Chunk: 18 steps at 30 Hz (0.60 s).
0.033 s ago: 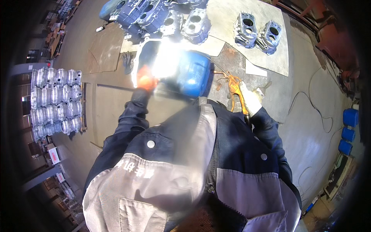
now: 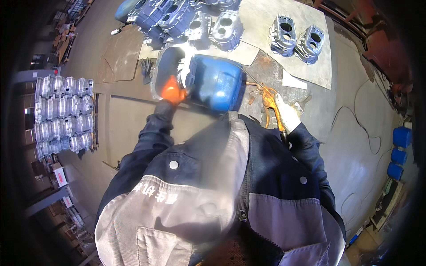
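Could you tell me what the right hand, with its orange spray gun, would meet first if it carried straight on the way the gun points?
Most likely the blue casting that the left hand steadies; depth is unclear.

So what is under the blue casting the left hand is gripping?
The blue casting sits over a grey metal sheet and rusty floor that show around its edges. The left hand in an orange glove grips its rim. What lies directly beneath is covered.

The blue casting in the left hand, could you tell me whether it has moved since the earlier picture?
No: the blue casting sits at the same spot against the grey floor sheet, left hand on it.
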{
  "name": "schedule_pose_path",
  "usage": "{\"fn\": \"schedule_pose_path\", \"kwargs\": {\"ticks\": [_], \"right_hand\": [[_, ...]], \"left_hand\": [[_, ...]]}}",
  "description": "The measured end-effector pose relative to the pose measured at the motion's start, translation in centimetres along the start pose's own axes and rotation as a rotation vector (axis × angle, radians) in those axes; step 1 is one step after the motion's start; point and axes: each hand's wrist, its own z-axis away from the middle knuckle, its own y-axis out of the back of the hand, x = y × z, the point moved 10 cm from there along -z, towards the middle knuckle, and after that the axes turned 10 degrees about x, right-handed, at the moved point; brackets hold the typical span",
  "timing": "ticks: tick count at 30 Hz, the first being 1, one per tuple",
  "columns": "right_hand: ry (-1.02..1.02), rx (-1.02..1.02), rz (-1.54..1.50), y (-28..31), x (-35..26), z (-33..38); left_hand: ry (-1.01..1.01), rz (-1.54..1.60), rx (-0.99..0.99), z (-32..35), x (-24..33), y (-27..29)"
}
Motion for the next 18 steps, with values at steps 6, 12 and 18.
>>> {"fn": "schedule_pose_path", "kwargs": {"ticks": [6, 12, 18], "right_hand": [[0.023, 0.112, 0.249, -1.0, -0.9, -2.0], [0.101, 0.082, 0.461, -3.2, -3.6, -2.3], [0.107, -0.094, 0.595, -8.3, -4.9, -2.5]], "left_hand": [[0.280, -0.115, -0.067, -1.9, -1.8, -2.1], [0.429, 0.423, -0.102, -3.3, -10.7, -4.8], [0.350, 0.515, 0.065, -3.2, -15.2, -5.9]]}}
